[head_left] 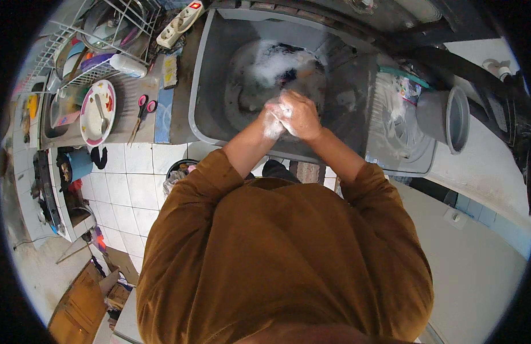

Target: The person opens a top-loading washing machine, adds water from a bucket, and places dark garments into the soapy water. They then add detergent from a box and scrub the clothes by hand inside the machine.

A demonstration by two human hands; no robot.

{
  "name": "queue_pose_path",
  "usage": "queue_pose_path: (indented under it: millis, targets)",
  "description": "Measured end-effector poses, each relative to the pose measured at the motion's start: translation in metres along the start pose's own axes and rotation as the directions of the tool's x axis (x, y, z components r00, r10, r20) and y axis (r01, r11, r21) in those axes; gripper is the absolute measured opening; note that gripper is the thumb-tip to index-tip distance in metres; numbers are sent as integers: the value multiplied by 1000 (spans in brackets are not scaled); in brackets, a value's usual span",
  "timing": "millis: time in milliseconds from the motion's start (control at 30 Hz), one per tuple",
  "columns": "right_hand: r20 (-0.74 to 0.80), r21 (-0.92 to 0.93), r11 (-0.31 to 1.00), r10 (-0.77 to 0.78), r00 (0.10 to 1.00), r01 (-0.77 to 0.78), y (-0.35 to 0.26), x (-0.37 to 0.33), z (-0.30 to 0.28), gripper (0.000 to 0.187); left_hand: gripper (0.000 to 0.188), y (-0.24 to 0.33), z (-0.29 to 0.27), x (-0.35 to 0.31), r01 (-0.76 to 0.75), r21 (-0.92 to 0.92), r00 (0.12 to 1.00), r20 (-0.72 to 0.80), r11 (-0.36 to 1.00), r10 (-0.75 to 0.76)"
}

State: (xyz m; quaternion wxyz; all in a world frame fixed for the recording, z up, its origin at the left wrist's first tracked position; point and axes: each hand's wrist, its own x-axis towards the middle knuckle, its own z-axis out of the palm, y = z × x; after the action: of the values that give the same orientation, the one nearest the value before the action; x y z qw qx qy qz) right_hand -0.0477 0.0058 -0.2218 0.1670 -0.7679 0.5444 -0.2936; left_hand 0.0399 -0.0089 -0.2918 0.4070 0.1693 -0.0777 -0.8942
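My left hand (273,120) and my right hand (301,117) are pressed together over the near part of a large grey tub (199,109). White suds cover the left wrist and the fingers. The right hand wraps over the left, with the fingers of both curled. Anything between them is hidden. Beyond the hands, white foam (271,63) floats on dark water, with dark cloth-like shapes partly under it.
On the left counter lie pink-handled scissors (142,109), a sponge (170,71), an oval plate (87,114) with a spoon (101,109), and a power strip (181,24) by the tub. A dish rack (99,40) stands behind. Rightward are a plastic bag (397,123) and a grey bucket (457,120).
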Motion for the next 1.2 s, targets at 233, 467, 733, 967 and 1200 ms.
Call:
queue_pose_path:
  millis: [233,467,733,967,1200]
  targets:
    - [-5,-33,973,227,974,-227,38,25,7,16,11,13,10,3,190,108,922,-362,976,-139]
    - [4,-46,998,49,999,-49,53,18,16,17,18,14,39,-4,239,229,844,-529,944,-85]
    - [-27,148,972,-178,984,180,-18,-3,4,19,19,20,29,-3,232,232,922,-363,945,-137]
    - [37,84,984,152,988,-155,26,12,9,24,30,15,6,1,170,214,945,-312,962,-98]
    - [219,-183,966,223,950,-184,41,30,1,23,31,16,15,-7,219,348,927,-366,912,-83]
